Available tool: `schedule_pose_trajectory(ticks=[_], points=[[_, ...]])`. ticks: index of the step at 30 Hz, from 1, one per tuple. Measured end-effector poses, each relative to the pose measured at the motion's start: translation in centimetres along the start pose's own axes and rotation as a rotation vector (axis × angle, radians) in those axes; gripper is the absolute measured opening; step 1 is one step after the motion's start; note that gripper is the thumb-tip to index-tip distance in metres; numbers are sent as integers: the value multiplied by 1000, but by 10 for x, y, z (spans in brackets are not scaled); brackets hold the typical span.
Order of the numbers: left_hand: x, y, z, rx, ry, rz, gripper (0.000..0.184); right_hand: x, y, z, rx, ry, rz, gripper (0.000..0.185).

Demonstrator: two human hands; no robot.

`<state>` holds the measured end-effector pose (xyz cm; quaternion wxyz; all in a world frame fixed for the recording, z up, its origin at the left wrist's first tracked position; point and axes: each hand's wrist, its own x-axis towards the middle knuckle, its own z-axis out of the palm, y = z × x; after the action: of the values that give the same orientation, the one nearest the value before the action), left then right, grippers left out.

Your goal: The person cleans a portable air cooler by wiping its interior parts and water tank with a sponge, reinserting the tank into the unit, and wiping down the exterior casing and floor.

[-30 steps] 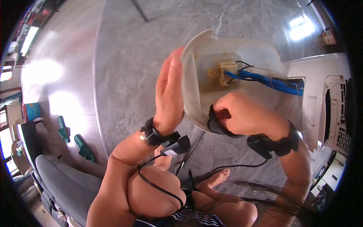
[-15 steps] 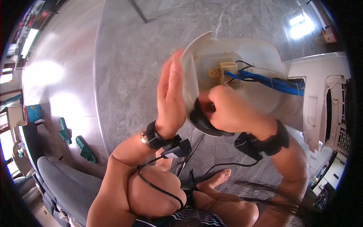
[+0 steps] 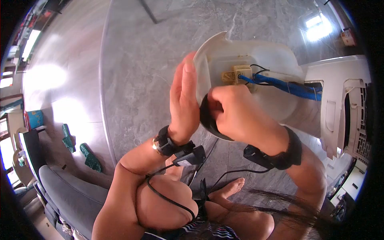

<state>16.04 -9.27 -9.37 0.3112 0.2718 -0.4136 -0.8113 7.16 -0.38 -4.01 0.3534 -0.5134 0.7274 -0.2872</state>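
Note:
A whitish plastic shell [image 3: 276, 54], curved and hollow, is held up off the floor. My left hand [image 3: 184, 98] lies flat with straight fingers against the outside of its left wall. My right hand [image 3: 240, 112] is curled inside the shell's lower left part, gripping a dark, soft-looking cloth [image 3: 206, 116] that presses on the inner wall. The cloth is partly hidden by my fingers. Just above my right hand sits a yellowed plastic connector block [image 3: 242, 74], with a blue-sleeved cable bundle [image 3: 288, 87] running right from it.
At the right the cable enters a white appliance body [image 3: 328, 108]. Black wrist straps with small boxes [image 3: 191, 157] and wires hang near my knees. A grey sofa [image 3: 74, 192] stands lower left, near green slippers [image 3: 91, 158] on the tiled floor [image 3: 140, 60].
My right hand has shifted slightly up with the dark cloth along the shell's inner wall. My left hand and the shell have moved a little to the right.

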Motion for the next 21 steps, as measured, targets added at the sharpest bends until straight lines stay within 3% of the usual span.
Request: schedule_pose_trajectory(ticks=[3,9,11,19,20,21], points=[[1,1,-2,61,-4,4,44,0,8,6,131,165,42,7],[-2,7,-1,116,-47,-44,51,-12,11,-8,18,-183,49,10],[-1,8,-1,102,-76,-44,55,-9,5,4,77,126,19,10],[-3,4,-5,106,-131,-76,65,16,15,11,235,352,-26,10],[-6,13,-3,328,-133,33,64,17,16,7,330,400,-21,10],[-5,14,-5,323,-130,40,64,17,16,4,424,444,-19,11]])
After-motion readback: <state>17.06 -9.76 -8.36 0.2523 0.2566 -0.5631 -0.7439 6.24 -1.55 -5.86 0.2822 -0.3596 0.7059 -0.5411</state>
